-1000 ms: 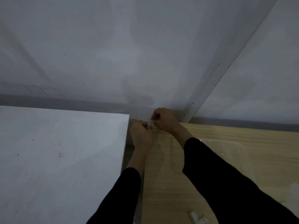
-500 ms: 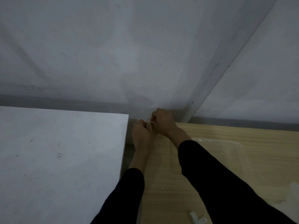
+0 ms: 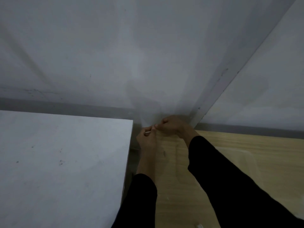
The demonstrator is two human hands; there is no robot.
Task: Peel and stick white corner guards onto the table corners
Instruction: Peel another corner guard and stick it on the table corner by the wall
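We see a small white corner guard [image 3: 148, 132], only a sliver visible, pinched at the far left corner of the wooden tabletop [image 3: 246, 155]. Its shape stays hidden. The tabletop is light, grained wood, its back edge against the wall.

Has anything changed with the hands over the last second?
Barely. Both hands, left hand and right hand, have stayed pinched together on a small white piece at the far corner of the light wooden table. Nothing was let go. The white table is unchanged.
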